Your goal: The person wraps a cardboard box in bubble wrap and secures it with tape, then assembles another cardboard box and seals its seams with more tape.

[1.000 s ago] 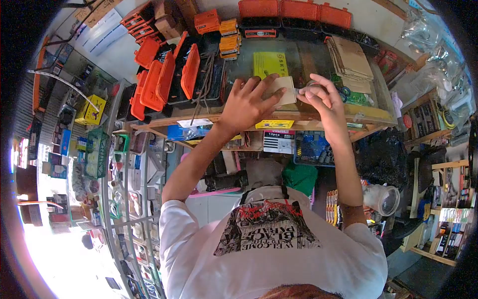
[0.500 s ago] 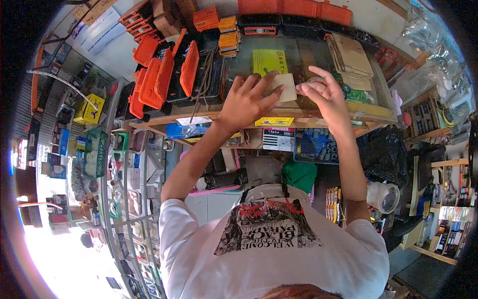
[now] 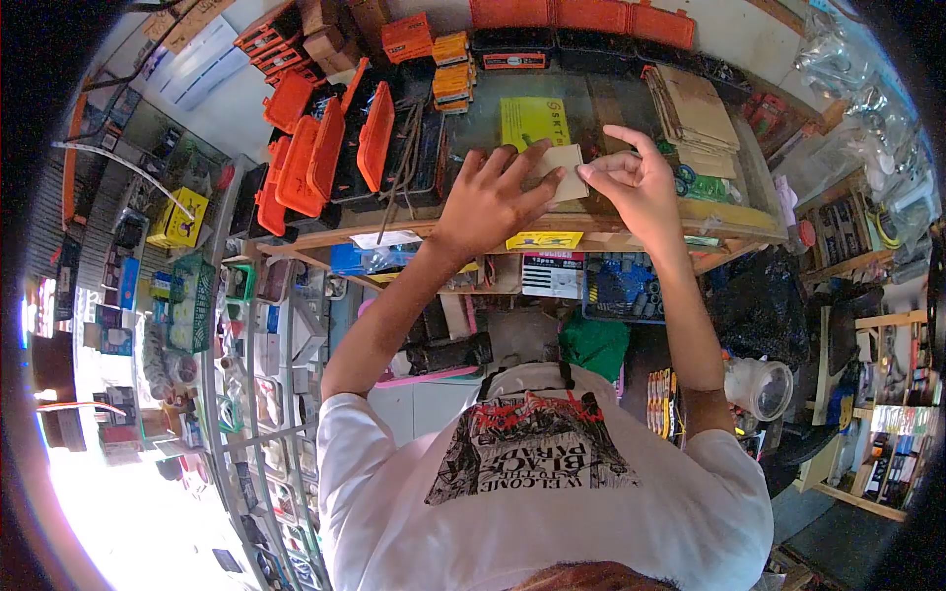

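A small tan piece of paper or card (image 3: 569, 185), perhaps several layers thick, lies on the glass counter top. My left hand (image 3: 496, 197) rests over its left part, fingers spread and pressing down. At its right edge, my right hand (image 3: 636, 187) has thumb and a finger closed together on the paper, while another finger points up and away. Just behind the paper is a yellow printed sheet (image 3: 527, 118). Both palms face down or inward, so the undersides of my fingers are hidden.
Open orange-lidded cases (image 3: 310, 163) stand left of my hands, beside thin dark rods (image 3: 404, 163). Small orange boxes (image 3: 453, 79) are stacked behind. Brown paper sheets (image 3: 695, 118) lie at right. A blue tray of parts (image 3: 626, 286) sits below the counter's wooden edge (image 3: 394, 229).
My right hand has shifted slightly left, and its thumb now meets the paper's right edge. My left hand stays in place on the paper.
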`<state>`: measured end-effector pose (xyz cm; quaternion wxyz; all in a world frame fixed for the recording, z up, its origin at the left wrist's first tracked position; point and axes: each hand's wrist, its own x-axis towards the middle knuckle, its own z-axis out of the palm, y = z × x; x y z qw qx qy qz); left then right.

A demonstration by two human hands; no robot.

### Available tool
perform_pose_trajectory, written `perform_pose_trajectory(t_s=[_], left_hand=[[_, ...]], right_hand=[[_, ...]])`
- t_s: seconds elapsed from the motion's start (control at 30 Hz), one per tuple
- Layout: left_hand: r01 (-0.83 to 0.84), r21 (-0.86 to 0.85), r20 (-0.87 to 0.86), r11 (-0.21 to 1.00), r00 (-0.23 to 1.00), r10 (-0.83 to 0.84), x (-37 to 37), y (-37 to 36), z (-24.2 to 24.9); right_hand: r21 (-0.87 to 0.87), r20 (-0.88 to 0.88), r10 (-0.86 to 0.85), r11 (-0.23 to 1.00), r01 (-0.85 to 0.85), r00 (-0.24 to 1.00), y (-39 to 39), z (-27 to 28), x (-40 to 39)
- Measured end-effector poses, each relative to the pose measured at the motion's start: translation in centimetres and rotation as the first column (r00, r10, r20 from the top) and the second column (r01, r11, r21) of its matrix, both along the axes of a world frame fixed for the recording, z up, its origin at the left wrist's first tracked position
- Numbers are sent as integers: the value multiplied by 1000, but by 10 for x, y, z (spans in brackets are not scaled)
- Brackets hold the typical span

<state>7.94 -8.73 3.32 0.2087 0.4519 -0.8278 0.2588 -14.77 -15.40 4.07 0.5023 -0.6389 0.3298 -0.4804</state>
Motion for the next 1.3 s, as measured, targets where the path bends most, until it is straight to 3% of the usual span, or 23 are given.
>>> perform_pose_trajectory(t_s=[0.73, 0.97, 1.07, 1.3], left_hand=[[-5, 15, 2, 1000, 1000, 5, -1, 0, 0], [36, -85, -1, 996, 999, -37, -4, -2, 5], [39, -70, 1, 997, 999, -39, -3, -2, 5], [-22, -30, 44, 999, 999, 23, -4, 2, 3]], right_hand=[[-72, -150, -100, 993, 90, 984, 3, 5, 7], [-91, -156, -110, 991, 97, 982, 2, 3, 6], [-57, -144, -97, 994, 90, 985, 2, 2, 6], [20, 65, 41, 999, -43, 997, -12, -8, -7]])
